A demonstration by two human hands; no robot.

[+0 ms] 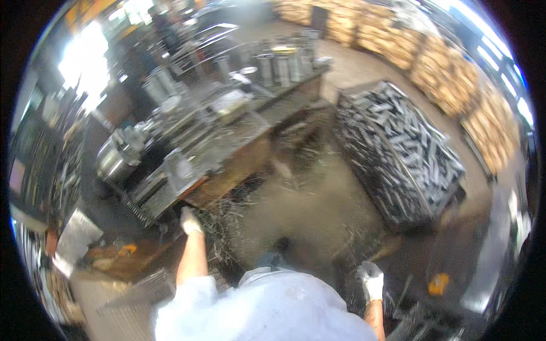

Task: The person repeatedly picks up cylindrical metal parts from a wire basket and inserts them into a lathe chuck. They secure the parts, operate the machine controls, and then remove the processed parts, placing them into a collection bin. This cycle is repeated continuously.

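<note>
My left hand [190, 220], in a white glove, reaches forward to the lower front edge of a lathe-like machine [227, 142]. Motion blur smears its fingers, so whether it grips anything there does not show. Out to the right of my body, my right hand [371, 278] hangs low, also gloved in white with greyish fingertips. Its fingers look bent, but blur hides whether something is in them. A round shiny metal chuck [120, 152] sits at the machine's left end.
A mesh-sided bin [387, 153] heaped with grey metal pieces stands at the right. Metal cylinders [281, 68] stand upright on the machine's far end. Metal shavings [224, 227] litter the floor by the machine. Stacked tan bundles [443, 68] line the far right.
</note>
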